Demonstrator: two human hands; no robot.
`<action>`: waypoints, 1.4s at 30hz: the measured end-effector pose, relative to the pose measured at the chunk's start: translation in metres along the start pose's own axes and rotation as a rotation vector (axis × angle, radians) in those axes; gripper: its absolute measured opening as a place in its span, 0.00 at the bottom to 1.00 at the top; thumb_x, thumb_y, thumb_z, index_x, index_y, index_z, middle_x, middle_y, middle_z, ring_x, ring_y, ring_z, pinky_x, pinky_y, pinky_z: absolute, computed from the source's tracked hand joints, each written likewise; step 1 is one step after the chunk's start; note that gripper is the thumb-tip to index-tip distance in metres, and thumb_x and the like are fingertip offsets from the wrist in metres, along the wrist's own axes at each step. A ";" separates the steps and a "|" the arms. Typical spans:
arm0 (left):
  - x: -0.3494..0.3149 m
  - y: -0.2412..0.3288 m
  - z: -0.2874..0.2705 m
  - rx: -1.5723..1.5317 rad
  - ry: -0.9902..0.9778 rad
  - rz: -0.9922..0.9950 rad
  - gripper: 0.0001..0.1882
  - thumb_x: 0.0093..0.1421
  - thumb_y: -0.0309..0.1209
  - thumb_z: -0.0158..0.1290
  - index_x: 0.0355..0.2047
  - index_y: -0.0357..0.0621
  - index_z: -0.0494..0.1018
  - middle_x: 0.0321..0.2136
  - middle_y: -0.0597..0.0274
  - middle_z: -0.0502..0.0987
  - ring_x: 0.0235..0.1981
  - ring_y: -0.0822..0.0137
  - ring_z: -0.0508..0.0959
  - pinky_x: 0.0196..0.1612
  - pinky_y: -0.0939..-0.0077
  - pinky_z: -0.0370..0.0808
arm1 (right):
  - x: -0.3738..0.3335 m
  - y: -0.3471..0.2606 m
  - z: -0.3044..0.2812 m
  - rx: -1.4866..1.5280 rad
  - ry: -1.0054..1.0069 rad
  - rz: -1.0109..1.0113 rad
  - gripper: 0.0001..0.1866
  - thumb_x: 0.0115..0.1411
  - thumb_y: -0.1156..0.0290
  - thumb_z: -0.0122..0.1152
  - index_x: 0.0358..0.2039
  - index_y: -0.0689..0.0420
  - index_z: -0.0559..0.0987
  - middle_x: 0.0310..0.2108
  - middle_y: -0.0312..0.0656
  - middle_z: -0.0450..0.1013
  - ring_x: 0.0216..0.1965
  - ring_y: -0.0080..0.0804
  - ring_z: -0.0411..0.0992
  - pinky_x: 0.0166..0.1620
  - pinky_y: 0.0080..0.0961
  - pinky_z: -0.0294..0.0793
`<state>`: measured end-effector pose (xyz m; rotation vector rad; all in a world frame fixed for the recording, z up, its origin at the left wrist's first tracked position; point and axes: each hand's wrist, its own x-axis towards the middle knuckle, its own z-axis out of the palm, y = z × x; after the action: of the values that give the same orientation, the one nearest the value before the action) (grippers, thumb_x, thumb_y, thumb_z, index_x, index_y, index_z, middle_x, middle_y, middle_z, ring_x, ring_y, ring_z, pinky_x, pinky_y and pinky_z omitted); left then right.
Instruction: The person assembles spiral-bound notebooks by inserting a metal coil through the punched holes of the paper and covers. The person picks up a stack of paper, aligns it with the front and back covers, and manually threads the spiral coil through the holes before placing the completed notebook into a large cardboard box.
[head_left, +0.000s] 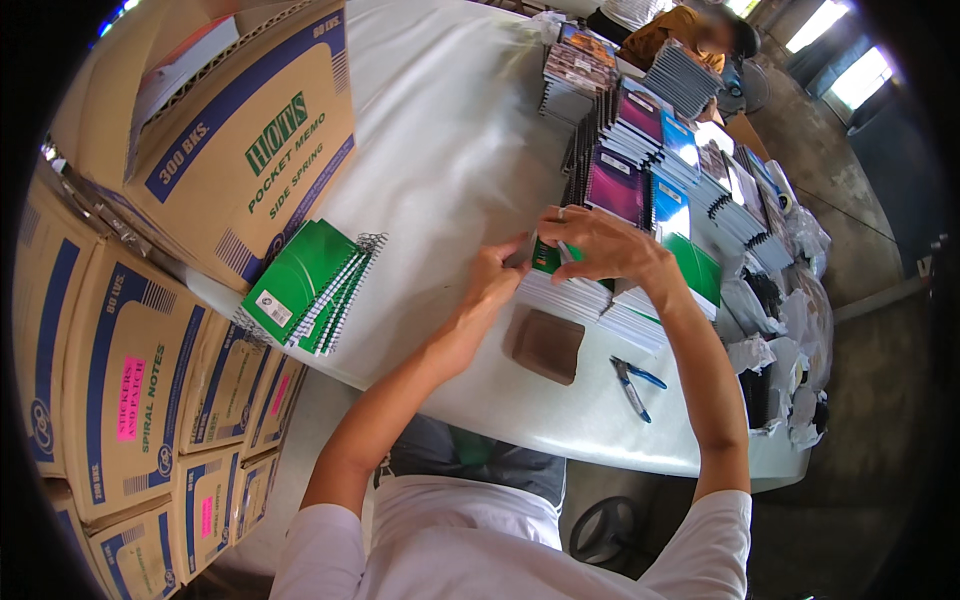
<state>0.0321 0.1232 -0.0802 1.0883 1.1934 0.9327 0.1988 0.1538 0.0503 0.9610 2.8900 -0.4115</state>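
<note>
In front of me on the table is a stack of green-covered notebooks (565, 294), their white page edges facing me. My left hand (492, 272) is closed at the stack's left edge, thumb and fingers gripping a notebook there. My right hand (608, 247), a ring on one finger, curls over the stack's top with thumb and fingers bent on the green cover. What its fingertips grip is partly hidden. To the left lies a fanned pile of green spiral notebooks (305, 280), with their wire coils sticking out.
A brown block (548, 345) and blue-handled pliers (636, 388) lie near the table's front edge. Stacks of purple and blue spiral notebooks (617, 185) stand ahead to the right. Cardboard cartons (240, 150) rise at left. Another person (665, 45) is at the far end.
</note>
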 end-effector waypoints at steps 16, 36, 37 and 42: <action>-0.003 0.047 -0.019 -0.811 -0.423 -0.319 0.24 0.64 0.46 0.58 0.51 0.41 0.70 0.43 0.60 0.76 0.41 0.66 0.78 0.47 0.68 0.77 | -0.018 -0.066 0.076 -0.393 0.649 -0.021 0.29 0.48 0.77 0.64 0.52 0.62 0.68 0.46 0.49 0.68 0.46 0.44 0.70 0.49 0.36 0.71; -0.159 0.021 -0.051 0.770 -0.080 0.852 0.50 0.57 0.46 0.60 0.73 0.47 0.46 0.71 0.46 0.51 0.72 0.50 0.52 0.68 0.49 0.55 | -0.087 -0.177 0.200 1.061 0.859 0.481 0.16 0.60 0.89 0.53 0.43 0.58 0.61 0.46 0.51 0.71 0.46 0.41 0.71 0.53 0.28 0.68; -0.164 0.029 -0.039 0.927 -0.140 0.868 0.50 0.56 0.48 0.60 0.72 0.47 0.47 0.71 0.46 0.50 0.72 0.49 0.51 0.69 0.47 0.54 | -0.089 -0.176 0.200 1.054 0.825 0.475 0.17 0.59 0.89 0.53 0.43 0.58 0.61 0.46 0.51 0.71 0.47 0.42 0.71 0.54 0.30 0.68; -0.159 0.011 -0.007 1.291 -0.299 0.850 0.41 0.57 0.46 0.59 0.69 0.51 0.57 0.66 0.55 0.63 0.67 0.45 0.61 0.66 0.43 0.57 | -0.134 -0.143 0.166 0.853 0.795 0.372 0.18 0.55 0.80 0.67 0.45 0.61 0.71 0.44 0.46 0.74 0.47 0.41 0.74 0.55 0.35 0.71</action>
<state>0.0018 -0.0261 -0.0324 2.8012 1.0166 0.4530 0.2180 -0.0791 -0.0567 2.1462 2.9902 -1.6118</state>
